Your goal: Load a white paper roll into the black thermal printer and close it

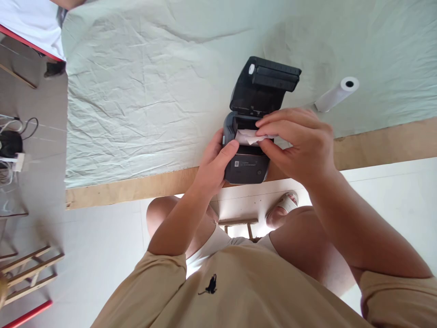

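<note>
Holding a dark printer (246,170) at the centre of the frame, over the wooden front edge (133,189) of the surface (146,100); hard to tell whether resting there or raised. Gripping the printer's left side with the left hand (216,158), thumb on the rim of the open compartment, fingers wrapped round the outer wall and partly hidden. Pinching a piece of white paper (246,136) between thumb and fingertips of the right hand (302,140), at the compartment's right side; ragged along the paper's lower edge. Tipped back toward the top of the frame: the printer's lid (259,93). Just right of centre, beyond the right hand and apart from it: a white roll (336,94), showing a dark hole in the upper end. Spread across the surface: a wrinkled pale green cloth (191,59). At upper left, beside the surface: part of another person in a white garment (34,25) with red trim. At far left: tangled cables (10,180). At lower left: a wooden frame (32,272) and a red bar (29,314).
</note>
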A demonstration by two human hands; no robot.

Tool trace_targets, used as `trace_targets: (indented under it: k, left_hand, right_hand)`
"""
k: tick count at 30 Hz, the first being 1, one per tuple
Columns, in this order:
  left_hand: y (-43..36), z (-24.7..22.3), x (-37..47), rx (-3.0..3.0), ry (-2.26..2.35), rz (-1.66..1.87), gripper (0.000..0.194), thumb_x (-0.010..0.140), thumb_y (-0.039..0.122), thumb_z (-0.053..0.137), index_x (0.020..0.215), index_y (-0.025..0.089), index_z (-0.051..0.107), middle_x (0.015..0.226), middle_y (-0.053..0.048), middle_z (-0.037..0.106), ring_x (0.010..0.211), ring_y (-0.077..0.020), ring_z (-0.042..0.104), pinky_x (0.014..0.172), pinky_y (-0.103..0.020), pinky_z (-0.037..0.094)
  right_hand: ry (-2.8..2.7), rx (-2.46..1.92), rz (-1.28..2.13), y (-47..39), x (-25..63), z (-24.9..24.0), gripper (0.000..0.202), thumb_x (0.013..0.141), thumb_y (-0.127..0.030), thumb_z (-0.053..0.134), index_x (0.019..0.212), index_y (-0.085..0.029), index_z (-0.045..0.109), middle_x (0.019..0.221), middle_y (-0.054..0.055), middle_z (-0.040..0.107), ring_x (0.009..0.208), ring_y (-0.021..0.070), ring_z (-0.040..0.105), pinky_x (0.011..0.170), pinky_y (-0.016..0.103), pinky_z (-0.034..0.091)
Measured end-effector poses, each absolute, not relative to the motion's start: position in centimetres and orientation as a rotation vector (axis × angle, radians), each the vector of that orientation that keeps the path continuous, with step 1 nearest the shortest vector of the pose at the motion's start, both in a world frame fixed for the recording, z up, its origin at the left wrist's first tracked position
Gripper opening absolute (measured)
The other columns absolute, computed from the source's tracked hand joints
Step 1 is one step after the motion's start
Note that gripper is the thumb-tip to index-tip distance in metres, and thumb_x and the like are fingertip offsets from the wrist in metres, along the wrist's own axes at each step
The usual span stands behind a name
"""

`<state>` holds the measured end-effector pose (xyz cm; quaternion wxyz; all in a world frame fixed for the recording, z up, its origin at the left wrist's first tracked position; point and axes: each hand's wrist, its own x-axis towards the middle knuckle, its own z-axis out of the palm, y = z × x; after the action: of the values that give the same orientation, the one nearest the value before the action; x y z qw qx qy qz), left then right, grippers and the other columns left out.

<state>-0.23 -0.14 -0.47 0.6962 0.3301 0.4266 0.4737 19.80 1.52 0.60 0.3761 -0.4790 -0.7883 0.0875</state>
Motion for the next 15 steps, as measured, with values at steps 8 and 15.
trace_targets:
  k: [8,15]
  left_hand:
    - [-0.2,-1.0,-0.7,0.838,0.910,1.092,0.066,0.082,0.053,0.100,0.135,0.027,0.071,0.130,-0.005,0.084,0.129,-0.0304,0.081,0.107,-0.038,0.070]
    - [-0.3,-1.4,-1.0,0.882,0.968,1.063,0.092,0.074,0.037,0.103,0.156,0.031,0.062,0.142,-0.008,0.080,0.131,-0.0322,0.080,0.111,-0.042,0.069]
  right_hand:
    - [-2.104,-0.939,0.358,0.1,18.9,1.1,0.019,0.108,-0.039,0.066,0.093,-0.035,0.078,0.095,-0.002,0.085,0.098,0.0256,0.081,0.091,0.047,0.058]
    - [-1.628,-1.226,0.207,1.7,20.2,0.0,0.029,0.104,-0.050,0.057,0.126,-0.036,0.066,0.137,0.013,0.077,0.132,0.0362,0.075,0.093,0.055,0.064]
